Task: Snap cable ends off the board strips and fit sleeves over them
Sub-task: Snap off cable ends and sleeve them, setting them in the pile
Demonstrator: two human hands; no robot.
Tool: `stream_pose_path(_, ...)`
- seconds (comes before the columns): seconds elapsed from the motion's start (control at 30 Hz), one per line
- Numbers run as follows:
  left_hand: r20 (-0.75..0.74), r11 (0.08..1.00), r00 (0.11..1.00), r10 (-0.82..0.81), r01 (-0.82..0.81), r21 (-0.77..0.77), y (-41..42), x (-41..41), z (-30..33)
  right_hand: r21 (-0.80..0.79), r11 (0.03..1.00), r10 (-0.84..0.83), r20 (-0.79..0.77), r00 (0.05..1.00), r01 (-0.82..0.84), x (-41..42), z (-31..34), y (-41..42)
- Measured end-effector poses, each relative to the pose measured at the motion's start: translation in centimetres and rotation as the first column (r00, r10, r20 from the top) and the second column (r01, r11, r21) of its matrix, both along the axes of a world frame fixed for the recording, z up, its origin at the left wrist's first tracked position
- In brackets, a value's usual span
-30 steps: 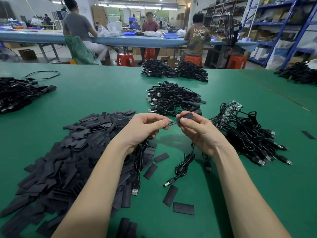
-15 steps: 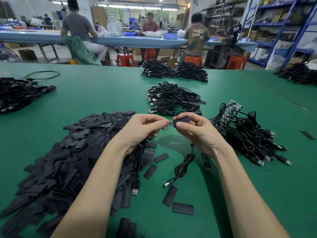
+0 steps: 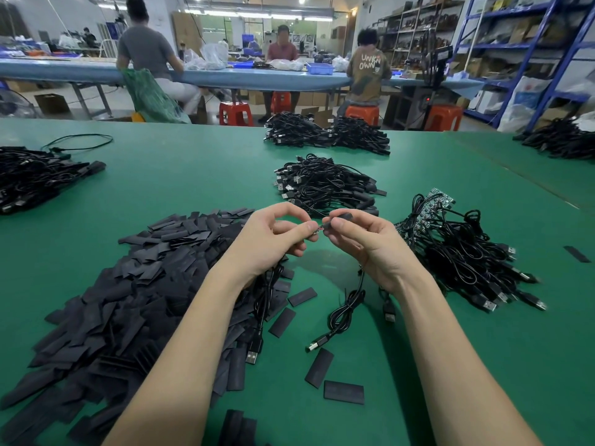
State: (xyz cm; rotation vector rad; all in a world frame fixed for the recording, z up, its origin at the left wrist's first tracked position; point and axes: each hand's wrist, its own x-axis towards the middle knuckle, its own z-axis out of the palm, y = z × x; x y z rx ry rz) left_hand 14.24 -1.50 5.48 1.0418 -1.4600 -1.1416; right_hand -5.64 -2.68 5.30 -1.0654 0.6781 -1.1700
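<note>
- The sleeve pile (image 3: 135,304) spreads over the green desk (image 3: 193,175) to the left of the two hands, close enough, it seems, that a fresh sleeve is a short reach away.
- The left hand (image 3: 270,239) is closed in a pinch on a small cable end (image 3: 317,231), thumb and fingertips holding it level and pointing toward the other hand; its black cable (image 3: 267,304) hangs down under the palm to a plug lying at the pile's edge.
- The right hand (image 3: 363,239) pinches one black sleeve (image 3: 338,218), its mouth turned to the cable end and touching or nearly touching it; whether it has started over the end cannot be told. Judged from this, the fitting step is in hand.
- Loose sleeves (image 3: 318,368) lie below the hands.
- Beyond the hands sits a cable bundle (image 3: 325,186), probably finished pieces set clear.
- Right of the right hand lies a heap of cables on board strips (image 3: 434,204), likely the waiting stock.
</note>
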Motion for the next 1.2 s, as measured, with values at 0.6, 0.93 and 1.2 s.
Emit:
stream_pose_path(0.6, 0.007, 0.983, 1.000, -0.009, 0.010, -0.182, 0.0, 0.2, -0.5, 0.129, 0.991, 0.009, 0.101, 0.995, -0.022, 0.8, 0.0, -0.1)
stream_pose_path(0.93, -0.032, 0.982, 0.999, -0.043, 0.036, -0.183, 0.2, -0.4, -0.2, 0.192, 0.981, -0.064, 0.159, 0.985, 0.033, 1.0, -0.1, -0.1)
stream_pose_path(1.2, -0.019, 0.982, 0.999, -0.027, 0.023, -0.188, 0.3, -0.3, -0.3, 0.167, 0.986, 0.007, 0.108, 0.994, -0.026, 0.7, -0.2, 0.0)
